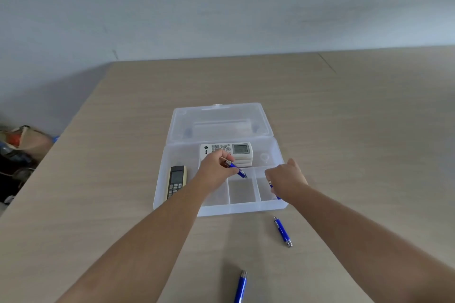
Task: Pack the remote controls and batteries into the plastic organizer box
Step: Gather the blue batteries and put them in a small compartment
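A clear plastic organizer box (246,209) lies open on the table, lid tipped back. A stack of white remotes (240,149) fills its rear compartment, and a dark-faced beige remote (176,181) lies in the left one. My left hand (216,170) hovers over the small front compartments, holding a blue battery (237,170) at a slant. My right hand (285,178) is over the front right compartment, fingers closed on another blue battery (272,188), mostly hidden. Two more blue batteries lie on the table in front of the box, one (283,231) near it and one (241,286) by the bottom edge.
The wooden table (357,118) stretches back to a pale wall. Bags and clutter (19,152) sit on the floor off the table's left edge. A small clear cap-like piece (264,157) lies in the box's rear right corner.
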Demonstrator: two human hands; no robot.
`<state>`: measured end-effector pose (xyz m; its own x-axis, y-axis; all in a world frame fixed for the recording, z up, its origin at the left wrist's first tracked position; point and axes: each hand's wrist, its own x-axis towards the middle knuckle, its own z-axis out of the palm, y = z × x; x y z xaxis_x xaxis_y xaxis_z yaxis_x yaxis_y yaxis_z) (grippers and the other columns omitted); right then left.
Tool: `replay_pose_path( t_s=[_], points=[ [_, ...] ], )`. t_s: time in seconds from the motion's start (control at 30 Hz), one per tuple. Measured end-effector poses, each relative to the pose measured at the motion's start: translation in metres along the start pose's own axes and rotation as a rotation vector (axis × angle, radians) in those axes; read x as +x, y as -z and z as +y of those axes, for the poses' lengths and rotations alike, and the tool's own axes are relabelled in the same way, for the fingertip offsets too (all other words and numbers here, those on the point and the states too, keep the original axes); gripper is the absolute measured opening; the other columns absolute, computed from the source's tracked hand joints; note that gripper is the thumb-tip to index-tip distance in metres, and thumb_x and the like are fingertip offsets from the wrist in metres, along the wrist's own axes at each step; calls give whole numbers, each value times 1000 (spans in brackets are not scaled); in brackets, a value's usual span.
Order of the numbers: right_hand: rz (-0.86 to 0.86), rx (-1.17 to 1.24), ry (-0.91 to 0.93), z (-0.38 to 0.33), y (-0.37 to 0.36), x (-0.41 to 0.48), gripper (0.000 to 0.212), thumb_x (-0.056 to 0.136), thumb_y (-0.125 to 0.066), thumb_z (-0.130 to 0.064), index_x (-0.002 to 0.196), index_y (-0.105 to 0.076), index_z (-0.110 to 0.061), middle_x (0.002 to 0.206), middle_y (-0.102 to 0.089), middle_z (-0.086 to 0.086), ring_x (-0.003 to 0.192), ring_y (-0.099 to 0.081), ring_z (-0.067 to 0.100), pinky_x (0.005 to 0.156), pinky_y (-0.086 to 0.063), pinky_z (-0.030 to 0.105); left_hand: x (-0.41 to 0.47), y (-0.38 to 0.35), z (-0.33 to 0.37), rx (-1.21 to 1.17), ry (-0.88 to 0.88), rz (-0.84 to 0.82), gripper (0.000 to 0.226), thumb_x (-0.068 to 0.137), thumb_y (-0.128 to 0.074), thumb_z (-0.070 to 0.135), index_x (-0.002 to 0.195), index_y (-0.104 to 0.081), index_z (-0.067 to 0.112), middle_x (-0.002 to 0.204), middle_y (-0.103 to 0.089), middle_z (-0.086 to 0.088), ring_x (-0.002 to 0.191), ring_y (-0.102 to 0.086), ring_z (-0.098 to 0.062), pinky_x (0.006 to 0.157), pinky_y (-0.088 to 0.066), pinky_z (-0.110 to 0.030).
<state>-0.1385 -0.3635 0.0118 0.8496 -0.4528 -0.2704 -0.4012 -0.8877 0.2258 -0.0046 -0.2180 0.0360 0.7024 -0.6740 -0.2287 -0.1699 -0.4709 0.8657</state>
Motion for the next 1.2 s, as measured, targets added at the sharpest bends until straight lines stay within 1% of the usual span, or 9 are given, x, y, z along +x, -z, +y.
replay_pose_path(
  t_s=[0.2, 0.37, 0.57, 0.67, 0.77, 0.9, 1.03, 1.17, 1.2],
  points=[
    [1, -217, 93, -4, -4, 9, 37, 79, -57, -7, 56, -31, -19, 56, -36, -6, 74, -39, 19, 96, -26, 37, 5, -7, 9, -132, -11, -37, 14, 77, -77, 14, 87, -66, 15, 66, -58, 3, 59, -49, -9, 56, -38, -14],
    [62, -144, 49, 3, -5, 10, 20, 79, -52, -3, 71, -51, -21, 67, -50, -7, 78, -46, 19, 85, -26, 36, 7, -21, 22, 46, -106, -36, 13, 83, -70, 22, 91, -71, 11, 65, -56, 4, 57, -47, -7, 52, -35, -13],
    [257, 613, -79, 36, -14, -10, 18, 86, -57, -17, 103, -60, -20, 98, -59, -7, 80, -53, 16, 73, -37, 25, 12, -56, 46, 733, -253, -267, 21, 86, -63, 17, 103, -66, 4, 102, -68, -13, 98, -64, -28, 81, -51, -35],
    [253, 909, -154, 34, -19, -19, 25, 83, -61, -10, 107, -57, -17, 99, -53, -7, 77, -54, 14, 66, -40, 22, 20, -82, 55, 987, -157, -423, 31, 88, -63, 22, 110, -64, 1, 94, -63, -11, 104, -64, -31, 86, -50, -35],
    [261, 1109, -280, 38, -23, -23, 23, 83, -63, -10, 103, -56, -18, 93, -54, -7, 69, -52, 4, 55, -38, 17, 29, -107, 65, 1188, 38, -567, 27, 93, -56, 34, 92, -63, 8, 82, -59, -3, 101, -61, -24, 94, -46, -28],
    [179, 1263, -309, 43, -28, -26, 18, 82, -65, -13, 90, -55, -25, 76, -59, -7, 61, -53, 4, 53, -40, 18, 38, -125, 60, 1164, 193, -589, 39, 97, -48, 33, 128, -58, 12, 80, -55, 0, 127, -53, -17, 103, -39, -26],
    [158, 1326, -305, 46, -25, -23, 20, 81, -66, -10, 90, -55, -24, 76, -60, -6, 62, -53, 4, 54, -40, 18, 40, -134, 50, 1037, 226, -526, 24, 96, -50, 22, 81, -59, 7, 68, -47, -1, 115, -59, -18, 98, -43, -25],
    [138, 1353, -292, 49, -25, -23, 20, 80, -67, -9, 92, -57, -22, 78, -61, -4, 63, -54, 5, 56, -41, 19, 33, -140, 42, 960, 93, -432, 18, 92, -51, 6, 96, -65, -2, 97, -68, -16, 113, -64, -28, 91, -52, -33],
    [139, 1361, -291, 49, -25, -24, 20, 80, -67, -9, 91, -57, -22, 78, -61, -3, 62, -54, 5, 56, -40, 18, 32, -140, 43, 983, 88, -431, 15, 91, -52, 6, 88, -65, 1, 90, -67, -14, 112, -64, -27, 91, -51, -32]
  ],
)
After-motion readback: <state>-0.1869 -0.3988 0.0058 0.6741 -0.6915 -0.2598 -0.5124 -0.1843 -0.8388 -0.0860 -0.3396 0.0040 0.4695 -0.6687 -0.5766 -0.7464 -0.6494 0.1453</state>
